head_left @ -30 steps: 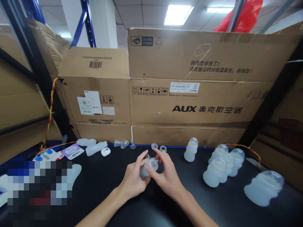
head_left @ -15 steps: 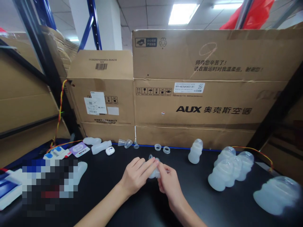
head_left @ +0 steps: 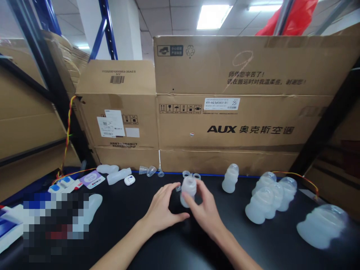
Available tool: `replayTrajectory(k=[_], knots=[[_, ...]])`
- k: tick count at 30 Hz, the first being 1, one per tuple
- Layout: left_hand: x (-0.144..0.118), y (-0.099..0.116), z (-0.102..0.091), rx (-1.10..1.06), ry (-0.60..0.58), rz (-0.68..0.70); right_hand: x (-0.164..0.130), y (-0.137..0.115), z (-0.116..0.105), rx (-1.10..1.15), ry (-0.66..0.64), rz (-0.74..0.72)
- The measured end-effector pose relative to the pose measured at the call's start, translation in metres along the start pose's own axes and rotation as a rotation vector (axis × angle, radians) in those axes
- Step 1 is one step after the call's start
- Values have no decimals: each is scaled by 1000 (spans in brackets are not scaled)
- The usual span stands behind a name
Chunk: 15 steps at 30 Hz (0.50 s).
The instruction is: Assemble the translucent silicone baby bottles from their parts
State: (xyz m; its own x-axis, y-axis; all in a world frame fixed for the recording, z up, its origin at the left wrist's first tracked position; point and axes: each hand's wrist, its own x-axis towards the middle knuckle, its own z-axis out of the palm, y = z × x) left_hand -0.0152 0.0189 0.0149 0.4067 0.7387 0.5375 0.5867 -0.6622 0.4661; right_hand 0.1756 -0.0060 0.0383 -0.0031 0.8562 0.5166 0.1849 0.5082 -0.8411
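Note:
My right hand [head_left: 206,213] grips a small translucent silicone bottle [head_left: 188,189] and holds it upright just above the black table [head_left: 174,247]. My left hand [head_left: 163,210] is beside the bottle on its left, fingers spread and holding nothing. Its fingertips are close to the bottle and to a tiny clear part [head_left: 177,187]. Just behind the bottle lie two clear rings [head_left: 186,173].
A single bottle [head_left: 230,178] stands to the right, then a cluster of capped bottles [head_left: 266,204] and a larger one [head_left: 320,225]. On the left lie bottle bodies [head_left: 118,175], clear funnels [head_left: 146,170], a white device [head_left: 129,180] and leaflets [head_left: 91,179]. Cardboard boxes [head_left: 225,123] wall the back.
Both hands held the bottle low and tilted before. Now the right hand has raised it upright, and the left hand has let go and opened beside it.

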Motion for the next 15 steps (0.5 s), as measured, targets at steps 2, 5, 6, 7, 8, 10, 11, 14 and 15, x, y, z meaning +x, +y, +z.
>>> replayTrajectory(k=[2,5,6,7,8,10,11,14,15], knots=[[3,-7,-3,81,-79,-3,9,10,-11,-3,150,59],[6,-11,-5,150,-179,0,20,27,-27,-74,291,119],[7,-10,-5,163,-210,9,22,33,-30,-98,307,133],[7,-8,-5,172,-241,22,23,38,-33,-114,309,144],[7,-6,-5,176,-272,40,23,42,-33,-126,303,151],[7,-2,-5,166,-320,83,22,47,-32,-152,277,158],[6,-1,-5,155,-325,103,21,49,-30,-165,257,156],[6,-2,-7,120,-240,143,18,50,-26,-206,189,137],[7,-3,-7,104,-170,146,17,49,-24,-220,165,126]])
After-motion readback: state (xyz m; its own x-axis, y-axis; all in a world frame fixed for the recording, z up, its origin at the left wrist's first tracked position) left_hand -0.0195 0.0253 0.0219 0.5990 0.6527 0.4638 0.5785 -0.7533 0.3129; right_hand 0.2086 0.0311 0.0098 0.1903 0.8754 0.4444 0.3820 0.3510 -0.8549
